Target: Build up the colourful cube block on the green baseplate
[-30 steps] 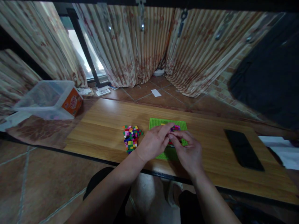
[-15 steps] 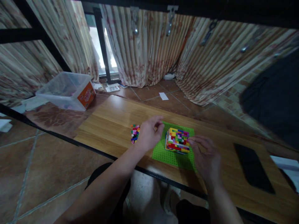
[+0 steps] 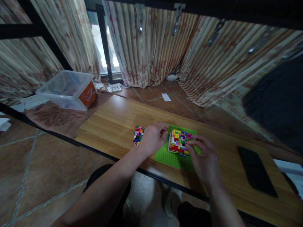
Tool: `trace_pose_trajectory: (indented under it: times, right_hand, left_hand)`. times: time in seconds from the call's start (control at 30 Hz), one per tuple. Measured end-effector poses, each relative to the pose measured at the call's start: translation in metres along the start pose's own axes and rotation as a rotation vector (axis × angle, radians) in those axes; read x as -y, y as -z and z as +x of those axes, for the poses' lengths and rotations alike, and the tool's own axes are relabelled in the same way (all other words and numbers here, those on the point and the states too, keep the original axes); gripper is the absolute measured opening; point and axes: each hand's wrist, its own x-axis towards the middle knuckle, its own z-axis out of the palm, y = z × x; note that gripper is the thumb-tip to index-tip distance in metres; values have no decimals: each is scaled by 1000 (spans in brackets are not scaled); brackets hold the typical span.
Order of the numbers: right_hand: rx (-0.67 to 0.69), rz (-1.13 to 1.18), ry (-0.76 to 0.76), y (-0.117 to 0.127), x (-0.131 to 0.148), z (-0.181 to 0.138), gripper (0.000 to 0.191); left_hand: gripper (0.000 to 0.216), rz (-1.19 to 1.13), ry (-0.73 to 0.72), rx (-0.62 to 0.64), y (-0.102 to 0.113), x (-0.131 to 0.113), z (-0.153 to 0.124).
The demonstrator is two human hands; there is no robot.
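Wooden table (image 3: 113,123) fills the middle of the frame, with tiled floor and striped curtains (image 3: 153,47) behind it.

1. Locate the green baseplate (image 3: 169,157) at centre frame, flat on the table near its front edge. A multicoloured brick cube (image 3: 178,140) stands upright on the baseplate's far half.
2. Your left hand (image 3: 152,138) rests just left of the cube, over the baseplate's left edge. Its fingers are curled and the thumb and forefinger are drawn close together beside the cube's left face. Whether they hold a brick cannot be told.
3. Your right hand (image 3: 205,160) lies at the lower right of the cube. Its fingers are half curled, with the tips touching the cube's right top edge and the thumb against the near right corner. Whether it grips the cube or only steadies it cannot be told.
4. The cube therefore sits between your two hands, with the right touching it and the left just beside it.
5. A small heap of loose bricks (image 3: 138,134) lies on the table just left of your left hand.
6. A black phone (image 3: 257,176) lies flat on the table at right, well apart from your right hand.
7. A clear bin (image 3: 67,90) with an orange label stands on the floor at upper left, beyond the table.
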Motion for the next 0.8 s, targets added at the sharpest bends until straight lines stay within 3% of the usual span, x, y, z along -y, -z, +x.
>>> trace_pose_trajectory:
  times: [0.33, 0.47, 0.57, 0.8]
  right_hand:
    - [-94, 665, -607, -22, -9, -1, 27]
    - [-134, 734, -635, -26, -4, 0, 29]
    - [-134, 710, -632, -26, -1, 0, 26]
    - [-85, 629, -588, -24, -7, -4, 23]
  left_hand:
    - [23, 19, 16, 6, 3, 1, -1]
    - [23, 57, 67, -9, 12, 6, 2]
    - [23, 155, 182, -20, 26, 16, 4]
    - [24, 545, 300, 171, 50, 38, 0]
